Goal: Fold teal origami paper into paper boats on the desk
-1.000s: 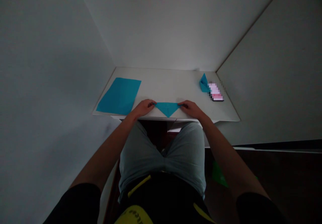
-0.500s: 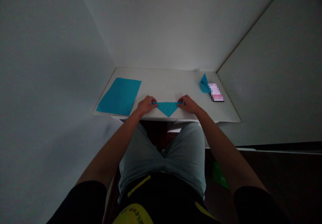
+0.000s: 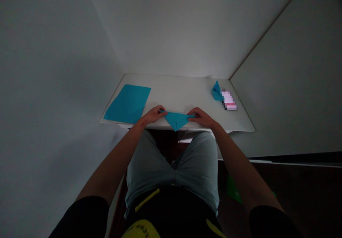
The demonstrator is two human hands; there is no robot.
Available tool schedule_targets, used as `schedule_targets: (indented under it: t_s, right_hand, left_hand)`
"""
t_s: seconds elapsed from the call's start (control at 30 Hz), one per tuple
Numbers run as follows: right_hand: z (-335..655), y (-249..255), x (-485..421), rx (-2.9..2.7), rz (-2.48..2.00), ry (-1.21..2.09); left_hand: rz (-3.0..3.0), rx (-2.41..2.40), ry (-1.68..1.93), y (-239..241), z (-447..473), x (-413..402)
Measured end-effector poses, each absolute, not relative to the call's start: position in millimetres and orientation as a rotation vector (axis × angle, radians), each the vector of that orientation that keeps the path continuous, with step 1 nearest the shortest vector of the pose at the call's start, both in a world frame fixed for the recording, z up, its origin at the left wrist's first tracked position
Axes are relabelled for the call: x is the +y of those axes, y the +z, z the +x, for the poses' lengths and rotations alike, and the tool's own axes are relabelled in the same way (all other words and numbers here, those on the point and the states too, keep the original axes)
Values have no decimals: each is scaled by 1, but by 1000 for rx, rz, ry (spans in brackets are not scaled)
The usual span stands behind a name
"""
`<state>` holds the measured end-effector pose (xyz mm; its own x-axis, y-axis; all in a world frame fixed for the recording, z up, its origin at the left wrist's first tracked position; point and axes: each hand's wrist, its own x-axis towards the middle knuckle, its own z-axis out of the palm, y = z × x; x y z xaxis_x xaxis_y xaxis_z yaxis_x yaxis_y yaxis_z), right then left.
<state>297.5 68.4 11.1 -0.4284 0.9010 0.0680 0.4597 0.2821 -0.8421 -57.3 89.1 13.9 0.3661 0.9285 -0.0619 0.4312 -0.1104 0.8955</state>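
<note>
A blue sheet of paper folded into a triangle (image 3: 176, 119) is at the front edge of the white table, its point toward me and slightly past the edge. Its left corner is pinched between the thumb and fingers of my left hand (image 3: 155, 114). The right corner sits in the fingers of my right hand (image 3: 200, 117), closed in the same way. A short dark crease or slit runs down toward the triangle's point. The corner tips are partly hidden by my fingers.
Flat blue paper (image 3: 128, 104) lies on the left of the white table (image 3: 181, 88). At the right stand a folded blue paper piece (image 3: 216, 92) and a phone (image 3: 229, 101) with a blurred screen. Walls close in the table behind and at both sides.
The paper triangle has tilted, its right corner now lower, and its point has shifted toward me and slightly left. Both hands have moved a little, still holding the corners.
</note>
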Motion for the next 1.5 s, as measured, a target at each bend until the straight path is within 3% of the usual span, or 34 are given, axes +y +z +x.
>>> schedule_targets:
  t_s: [0.3, 0.6, 0.93, 1.1, 1.5]
  right_hand:
    - [283, 26, 43, -1687, -1131, 1349]
    - [248, 13, 30, -1571, -1188, 1193]
    - [240, 5, 32, -1412, -1287, 1116]
    - [241, 2, 34, -1364, -1205, 1193]
    - [241, -7, 44, -1506, -1169, 1062]
  left_hand:
    - [1332, 1064, 929, 12, -44, 84]
    - [1228, 1351, 979, 11, -17, 80]
    - [1997, 1162, 822, 34, 16, 40]
    - [2045, 1074, 762, 37, 26, 31]
    - [1299, 1160, 1029, 15, 30, 54]
